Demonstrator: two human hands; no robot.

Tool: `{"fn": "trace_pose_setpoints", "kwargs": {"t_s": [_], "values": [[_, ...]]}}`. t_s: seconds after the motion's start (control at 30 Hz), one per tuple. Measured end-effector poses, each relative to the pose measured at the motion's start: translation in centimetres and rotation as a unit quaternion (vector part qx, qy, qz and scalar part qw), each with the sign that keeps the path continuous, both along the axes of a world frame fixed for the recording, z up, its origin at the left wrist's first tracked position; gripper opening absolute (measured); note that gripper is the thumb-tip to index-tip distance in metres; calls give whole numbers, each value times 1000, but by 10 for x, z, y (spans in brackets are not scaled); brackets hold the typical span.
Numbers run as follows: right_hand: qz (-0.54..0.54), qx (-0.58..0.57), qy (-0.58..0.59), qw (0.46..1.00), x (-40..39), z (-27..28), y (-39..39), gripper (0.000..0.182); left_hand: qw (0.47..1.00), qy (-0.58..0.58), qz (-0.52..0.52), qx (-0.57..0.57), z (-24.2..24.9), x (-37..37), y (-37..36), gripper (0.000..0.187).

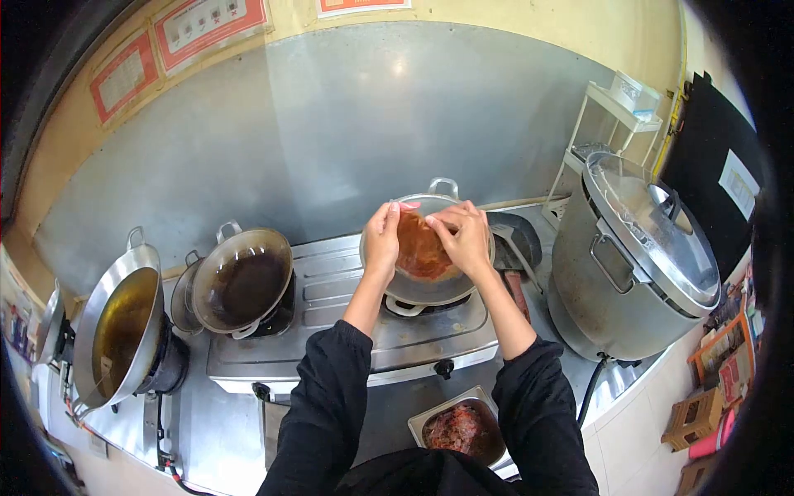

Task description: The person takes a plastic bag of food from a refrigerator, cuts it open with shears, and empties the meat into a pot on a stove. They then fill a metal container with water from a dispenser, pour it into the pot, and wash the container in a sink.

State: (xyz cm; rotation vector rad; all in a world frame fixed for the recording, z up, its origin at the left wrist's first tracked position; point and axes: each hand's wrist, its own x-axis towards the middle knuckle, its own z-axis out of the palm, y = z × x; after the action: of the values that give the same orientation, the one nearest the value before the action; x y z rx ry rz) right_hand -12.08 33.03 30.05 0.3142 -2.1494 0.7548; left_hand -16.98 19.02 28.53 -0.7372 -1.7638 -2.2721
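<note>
Both hands are raised close together over a metal wok [399,291] on the right burner. Reddish-brown contents [426,256] show inside it, between and below my hands. My left hand [383,240] is closed at the left rim, with a small pinkish edge at its fingertips. My right hand [465,238] has its thumb and fingers pinched together over the right side of the wok. What the two hands hold is too small and covered to make out. The wok's far loop handle [443,183] rises behind them.
A wok with dark liquid [248,281] sits on the left burner of the stove [331,281]. Farther left stands a large wok of yellowish oil [124,331]. A big lidded pot [591,281] is at right, beside a dark pan [521,236]. A tray of raw meat [455,430] lies in front.
</note>
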Motion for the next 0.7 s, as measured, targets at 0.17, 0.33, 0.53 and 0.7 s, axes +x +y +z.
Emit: {"fn": "trace_pose_setpoints", "kwargs": {"t_s": [0.17, 0.33, 0.53, 0.7], "values": [[19, 21, 13, 1000, -3, -1, 1, 14, 1000, 5, -23, 9, 3, 1, 5, 28], [-33, -2, 25, 999, -11, 2, 8, 13, 1000, -11, 14, 13, -1, -10, 7, 28], [-7, -28, 32, 999, -16, -1, 1, 12, 994, 37, 101, -25, -3, -16, 4, 30], [10, 14, 46, 999, -12, 2, -14, 11, 999, 23, 7, 47, 1, -9, 10, 32]]}}
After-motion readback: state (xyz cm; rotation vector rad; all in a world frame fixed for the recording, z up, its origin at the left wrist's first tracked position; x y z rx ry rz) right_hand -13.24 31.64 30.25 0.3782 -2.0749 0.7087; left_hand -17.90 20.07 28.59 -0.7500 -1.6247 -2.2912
